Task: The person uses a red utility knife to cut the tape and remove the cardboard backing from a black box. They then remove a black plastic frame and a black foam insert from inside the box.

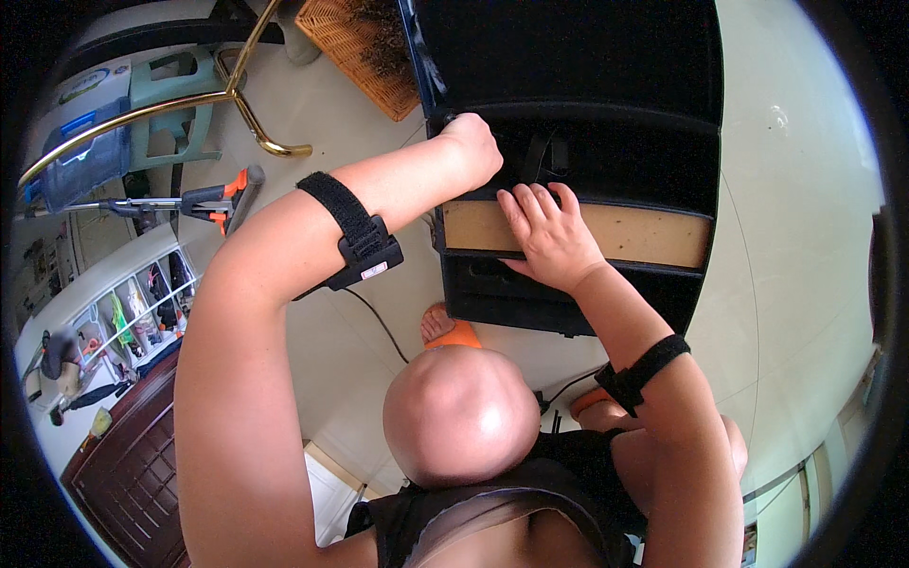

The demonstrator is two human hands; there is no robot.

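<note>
Left hand [472,150] is bent into a fist at the left side of a large, black, rectangular case [578,47], its fingertips turned out of sight, so I cannot tell whether it grips anything. Right hand [551,235] is spread open, laid across the left part of a long, tan, speckled strip [653,234]; the fingers reach its far edge and the thumb lies at its near edge.

Beneath everything runs a pale, glossy, tiled floor [776,256]. The black case stands open on it, in front of the person, its inside very dark. The tan strip lies crosswise in the nearer part of the case, between black sections.

Left of the case stand a pale green plastic stool [147,95] and, closer to it, an orange-brown woven wicker basket [336,43] holding dark, dry-looking material. A gold tubular metal frame [248,112] bends in between them. Each forearm wears a black fabric strap, the left one [331,204] with a dark block attached, the right one [663,358] nearer the wrist. An orange slipper [459,336] shows just below the case.
</note>
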